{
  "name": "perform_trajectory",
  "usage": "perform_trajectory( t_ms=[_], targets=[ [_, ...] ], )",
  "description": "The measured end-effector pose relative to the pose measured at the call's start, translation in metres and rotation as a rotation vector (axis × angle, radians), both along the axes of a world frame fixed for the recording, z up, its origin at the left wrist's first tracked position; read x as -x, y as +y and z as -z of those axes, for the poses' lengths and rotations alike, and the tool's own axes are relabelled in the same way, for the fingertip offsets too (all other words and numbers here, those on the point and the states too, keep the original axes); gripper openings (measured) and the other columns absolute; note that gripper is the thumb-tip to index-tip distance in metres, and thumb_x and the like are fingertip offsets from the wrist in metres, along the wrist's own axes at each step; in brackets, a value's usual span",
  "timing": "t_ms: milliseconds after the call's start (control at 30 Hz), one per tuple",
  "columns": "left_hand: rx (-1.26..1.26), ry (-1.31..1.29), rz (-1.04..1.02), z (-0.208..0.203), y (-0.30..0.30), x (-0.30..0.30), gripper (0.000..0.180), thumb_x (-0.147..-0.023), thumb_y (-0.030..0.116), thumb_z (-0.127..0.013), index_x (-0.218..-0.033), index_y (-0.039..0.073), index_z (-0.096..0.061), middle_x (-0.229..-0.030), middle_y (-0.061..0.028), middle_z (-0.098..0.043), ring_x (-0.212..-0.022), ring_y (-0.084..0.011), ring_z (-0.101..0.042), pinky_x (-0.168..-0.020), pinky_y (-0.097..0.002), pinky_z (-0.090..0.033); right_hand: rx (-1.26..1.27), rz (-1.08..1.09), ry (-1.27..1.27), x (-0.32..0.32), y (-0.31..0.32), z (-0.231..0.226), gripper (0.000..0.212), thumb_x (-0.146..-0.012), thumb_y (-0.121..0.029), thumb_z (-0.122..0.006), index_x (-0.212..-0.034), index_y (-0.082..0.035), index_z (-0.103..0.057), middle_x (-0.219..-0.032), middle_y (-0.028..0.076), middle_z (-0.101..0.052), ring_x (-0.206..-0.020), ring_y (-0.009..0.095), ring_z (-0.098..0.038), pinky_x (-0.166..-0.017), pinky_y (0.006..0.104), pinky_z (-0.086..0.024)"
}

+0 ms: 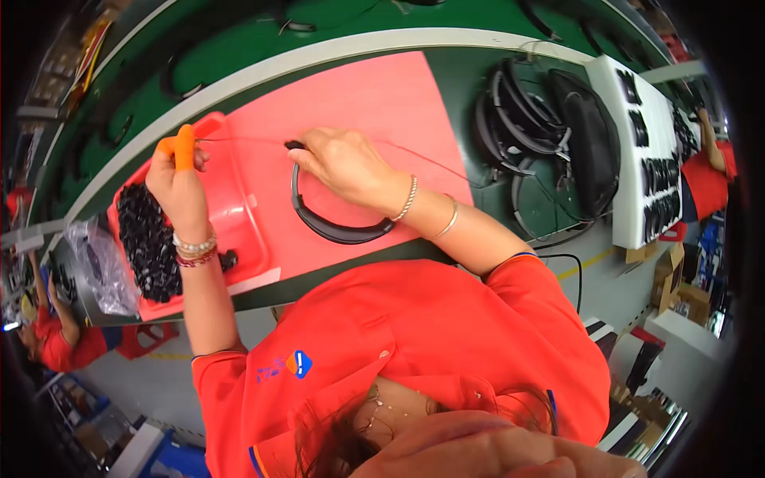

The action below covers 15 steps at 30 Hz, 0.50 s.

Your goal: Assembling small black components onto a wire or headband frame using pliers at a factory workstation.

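Observation:
My left hand [177, 187], with orange finger covers on its fingertips, pinches one end of a thin wire [247, 141] above the red tray. The wire stretches across to my right hand [347, 166]. That hand is closed on the end of a curved black headband [344, 233], by a small black end piece [296, 146]. The headband's arc lies on the pink mat [366, 95], below my right wrist. From the right hand, thin wire runs on toward the right. My fingers partly hide the gripped end.
A red tray [256, 211] at left holds many small black parts [147, 247], beside a clear plastic bag [100, 267]. Headbands [510, 111] and a black pouch [586, 143] are piled at right, next to a white foam tray [633, 159]. Beyond a pale rail runs a green belt [239, 48].

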<state>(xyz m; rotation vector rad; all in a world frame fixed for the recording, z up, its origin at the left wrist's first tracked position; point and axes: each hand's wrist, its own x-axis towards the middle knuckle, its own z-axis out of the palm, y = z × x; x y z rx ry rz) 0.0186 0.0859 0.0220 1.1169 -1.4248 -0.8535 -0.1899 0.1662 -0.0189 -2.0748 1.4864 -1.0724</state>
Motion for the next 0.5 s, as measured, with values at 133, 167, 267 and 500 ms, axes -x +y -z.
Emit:
perform_trajectory(
  t_ms=[133,167,267,500],
  targets=[
    [0.215,-0.275,0.085,-0.016,-0.023,0.025,0.015,-0.089,0.011,-0.063,-0.077,0.002,-0.061,-0.06,0.001,-0.054,-0.054,-0.0041,-0.047,-0.049,-0.0198,-0.037,0.17,0.081,0.351,-0.014,0.052,-0.025,0.056,-0.069,-0.038,-0.072,-0.103,0.003,-0.055,-0.089,0.013,-0.054,-0.079,0.027,-0.057,-0.067,0.0365,-0.049],
    [0.305,-0.446,0.106,-0.023,-0.027,0.036,0.016,-0.088,0.011,-0.064,-0.075,0.002,-0.061,-0.058,0.0019,-0.054,-0.053,-0.0033,-0.046,-0.049,-0.0196,-0.036,0.082,-0.02,0.401,-0.017,0.066,-0.016,0.049,-0.069,-0.033,-0.071,-0.1,0.002,-0.056,-0.086,0.012,-0.053,-0.078,0.026,-0.056,-0.065,0.0356,-0.049],
    [0.264,-0.27,0.19,-0.039,-0.042,0.071,0.016,-0.087,0.011,-0.064,-0.075,0.002,-0.061,-0.057,0.003,-0.054,-0.052,-0.0024,-0.044,-0.047,-0.0201,-0.035,0.068,-0.088,0.425,-0.009,0.069,-0.004,0.035,-0.069,-0.022,-0.066,-0.093,0.001,-0.056,-0.082,0.01,-0.052,-0.075,0.024,-0.055,-0.063,0.0343,-0.048],
    [0.121,0.037,0.317,-0.05,-0.089,0.118,0.022,-0.095,0.019,-0.053,-0.092,0.001,-0.066,-0.072,-0.0024,-0.062,-0.062,-0.0091,-0.058,-0.054,-0.0197,-0.042,0.295,0.304,0.696,0.133,-0.02,-0.084,0.01,-0.069,-0.009,-0.063,-0.079,-0.007,-0.062,-0.079,0.011,-0.06,-0.078,0.029,-0.062,-0.065,0.0398,-0.051]
  ],
)
